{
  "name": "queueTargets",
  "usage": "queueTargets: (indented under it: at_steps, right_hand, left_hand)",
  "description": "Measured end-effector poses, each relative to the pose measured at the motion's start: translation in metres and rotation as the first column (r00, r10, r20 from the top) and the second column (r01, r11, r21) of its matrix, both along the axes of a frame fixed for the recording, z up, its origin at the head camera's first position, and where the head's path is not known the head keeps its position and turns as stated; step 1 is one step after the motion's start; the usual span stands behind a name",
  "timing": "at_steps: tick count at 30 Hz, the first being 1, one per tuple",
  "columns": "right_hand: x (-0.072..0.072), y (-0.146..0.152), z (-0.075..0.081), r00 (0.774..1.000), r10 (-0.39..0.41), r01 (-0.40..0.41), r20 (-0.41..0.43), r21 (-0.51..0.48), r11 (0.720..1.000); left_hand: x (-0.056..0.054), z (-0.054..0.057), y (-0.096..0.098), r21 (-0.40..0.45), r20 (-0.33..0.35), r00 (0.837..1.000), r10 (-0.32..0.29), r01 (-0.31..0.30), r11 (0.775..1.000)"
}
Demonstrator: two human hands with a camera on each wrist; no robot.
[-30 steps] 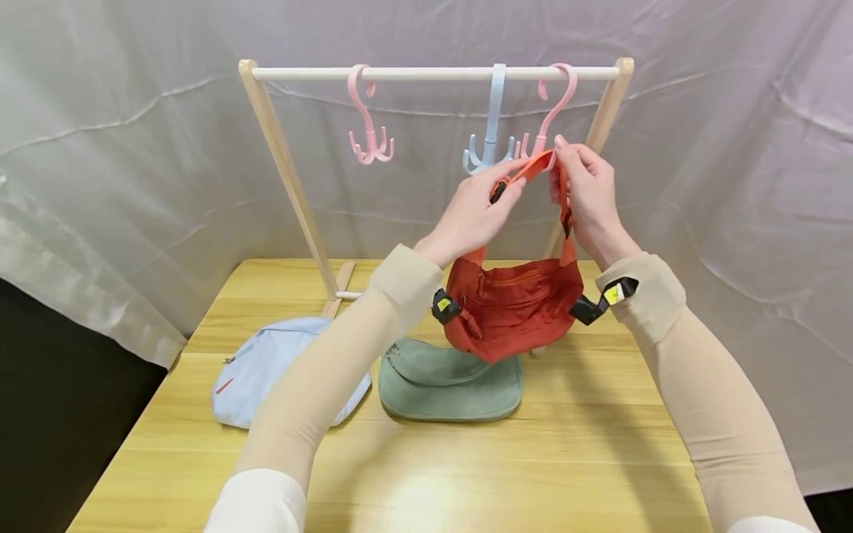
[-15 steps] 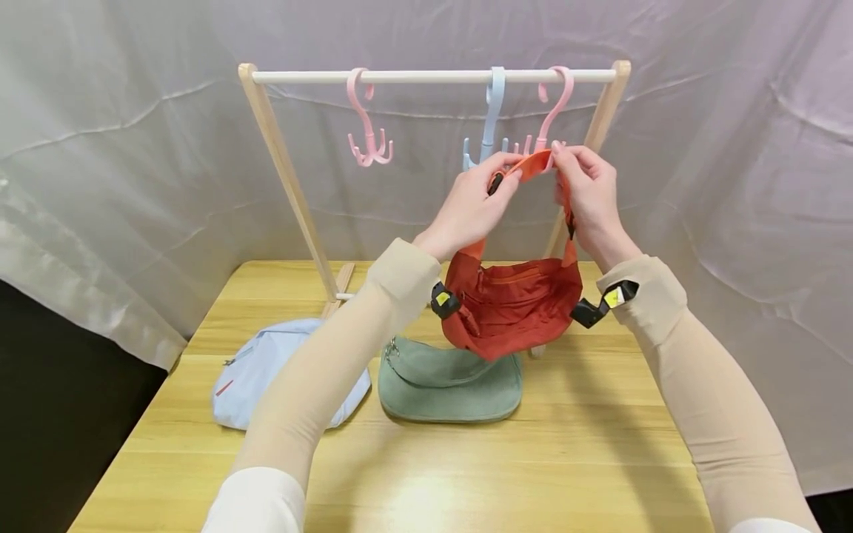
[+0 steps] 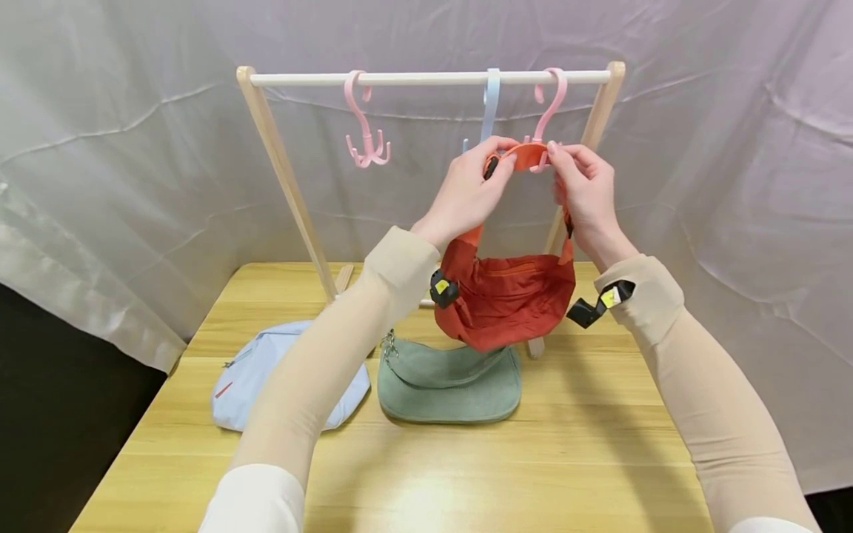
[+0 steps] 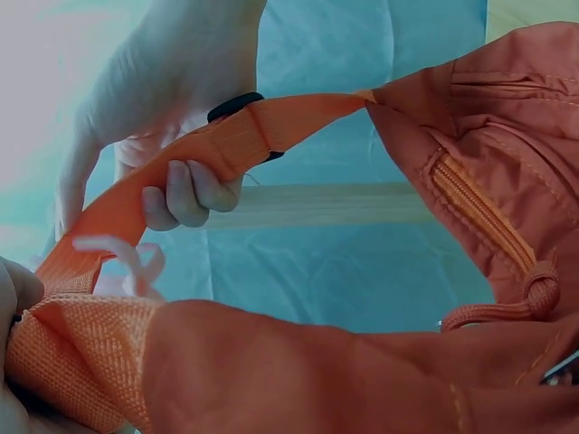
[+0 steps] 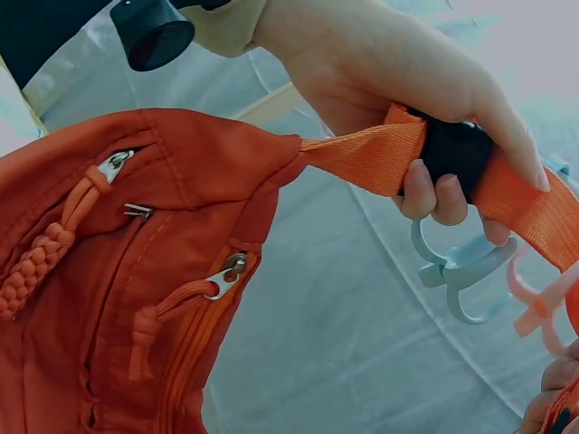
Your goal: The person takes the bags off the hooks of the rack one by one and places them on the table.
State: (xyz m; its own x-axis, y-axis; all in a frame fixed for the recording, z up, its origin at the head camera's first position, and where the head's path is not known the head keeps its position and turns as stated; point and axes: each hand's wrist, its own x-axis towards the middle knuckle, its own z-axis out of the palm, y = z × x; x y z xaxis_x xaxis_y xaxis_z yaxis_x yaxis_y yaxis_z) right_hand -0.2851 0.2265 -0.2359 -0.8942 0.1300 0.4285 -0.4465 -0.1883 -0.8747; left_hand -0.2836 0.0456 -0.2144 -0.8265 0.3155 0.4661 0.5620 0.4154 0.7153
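Observation:
A red crossbody bag [image 3: 509, 296] hangs in the air from its orange strap [image 3: 529, 155], which both hands hold up. My left hand [image 3: 469, 189] pinches the strap beside a black buckle [image 5: 452, 154]. My right hand [image 3: 588, 192] grips the other side of the strap, thumb up, by a black slider [image 4: 237, 107] in the left wrist view. Between the hands, the strap meets the right-hand pink hook hanger [image 3: 548, 111]. One prong shows by the strap; I cannot tell whether the strap sits over it. A blue hook hanger [image 3: 490, 107] is partly hidden behind my left hand.
A white rail [image 3: 426, 78] on wooden legs bears the hangers, with another pink hook hanger [image 3: 366, 133] at left. On the wooden table [image 3: 566, 459] lie a green handbag [image 3: 449, 396] and a light blue bag [image 3: 249, 377], partly covered by my left forearm.
The strap between my hands has risen slightly and spread flatter against the pink hanger. My left hand has moved up a little, and the bag has shifted slightly left and up.

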Motion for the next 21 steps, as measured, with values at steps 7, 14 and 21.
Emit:
queueTargets:
  at_steps: [7,14,21]
  right_hand:
    - [0.0,0.001,0.002,1.0,0.0,0.0,0.005,0.03,1.0]
    - [0.0,0.003,0.003,1.0,-0.001,0.001,0.008,0.059,0.998]
    - [0.001,0.003,0.004,0.999,0.011,-0.008,-0.039,0.091,0.996]
  left_hand:
    - [-0.004,0.009,0.001,-0.003,-0.004,1.0,0.02,-0.02,1.0]
    - [-0.009,0.016,0.002,-0.014,-0.009,0.999,0.044,-0.044,0.999]
    - [-0.008,0.019,0.004,0.029,-0.037,0.998,0.055,-0.054,0.998]
